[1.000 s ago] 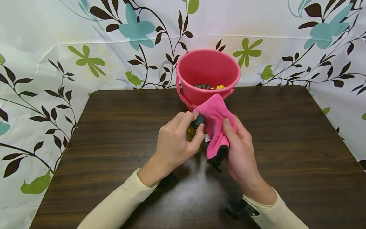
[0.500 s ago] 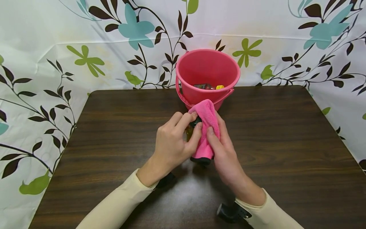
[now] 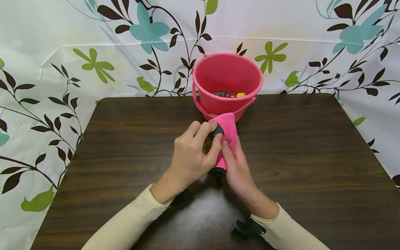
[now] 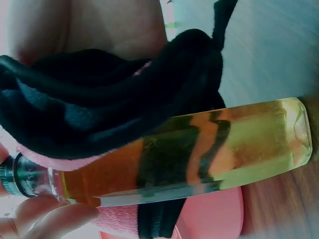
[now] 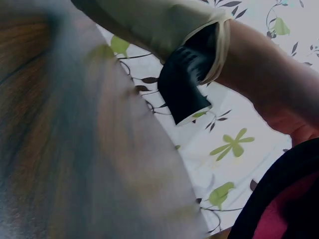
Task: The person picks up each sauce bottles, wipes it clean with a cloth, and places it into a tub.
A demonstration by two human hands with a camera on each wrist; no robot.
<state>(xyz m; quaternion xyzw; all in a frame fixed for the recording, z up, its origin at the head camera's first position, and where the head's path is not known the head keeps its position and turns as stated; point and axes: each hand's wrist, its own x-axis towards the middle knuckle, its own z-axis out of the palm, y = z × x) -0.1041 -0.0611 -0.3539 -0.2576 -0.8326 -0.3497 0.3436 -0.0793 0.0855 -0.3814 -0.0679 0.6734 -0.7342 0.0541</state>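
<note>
A narrow clear bottle of yellow liquid stands between my hands, its base near the tabletop in the left wrist view. My left hand pinches its dark cap between thumb and fingers. On the bottle's right side, my right hand grips a pink cloth with a black edge and presses it around the glass. In the head view the hands and cloth cover most of the bottle. The right wrist view catches only a bit of the cloth's black edge.
A pink bucket stands just behind the hands at the table's back edge. Inside it lie a yellow item and a dark labelled item. Brown wood-grain tabletop spreads to both sides, and a leaf-patterned curtain hangs behind.
My right hand has moved left with the cloth, bringing it from beside the bottle to around it. The left hand has kept its pinch on the cap, nearly still.
</note>
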